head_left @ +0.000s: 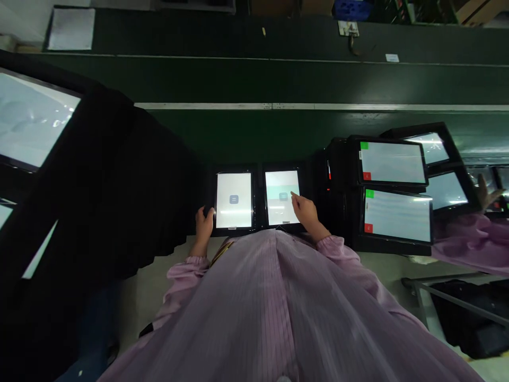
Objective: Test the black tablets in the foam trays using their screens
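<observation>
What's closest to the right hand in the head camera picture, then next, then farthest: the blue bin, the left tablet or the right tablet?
From the right hand:
1. Right tablet: the pointing finger is over its screen.
2. Left tablet: just left of that one.
3. Blue bin: way up at the top edge.

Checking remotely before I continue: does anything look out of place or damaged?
A pale scrap and a white slip lie on the far surface, perhaps stray litter. No obvious damage shows on the two centre screens.
</observation>
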A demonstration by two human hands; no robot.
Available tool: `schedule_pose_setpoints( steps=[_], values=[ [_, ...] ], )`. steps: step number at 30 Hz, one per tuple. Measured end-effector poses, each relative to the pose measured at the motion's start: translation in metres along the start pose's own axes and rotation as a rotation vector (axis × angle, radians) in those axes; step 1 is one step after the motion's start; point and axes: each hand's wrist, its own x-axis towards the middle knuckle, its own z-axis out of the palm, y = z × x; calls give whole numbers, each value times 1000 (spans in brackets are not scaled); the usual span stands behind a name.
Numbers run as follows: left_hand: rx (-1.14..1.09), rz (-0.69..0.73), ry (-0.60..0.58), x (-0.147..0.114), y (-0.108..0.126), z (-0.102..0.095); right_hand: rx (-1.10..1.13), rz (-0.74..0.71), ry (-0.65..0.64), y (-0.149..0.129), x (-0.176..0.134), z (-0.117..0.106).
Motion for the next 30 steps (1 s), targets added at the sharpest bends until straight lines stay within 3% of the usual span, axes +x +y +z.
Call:
schedule_pose_setpoints(
  steps=[9,17,30],
  values=[
    [-20,41,120,-7,16,11,-15,54,31,1,18,-5],
    [-9,76,189,-3,12,15,-18,129,53,3,17,-3],
    [-9,148,242,5,-1,20,-20,81,48,-3,13,-10]
  ],
)
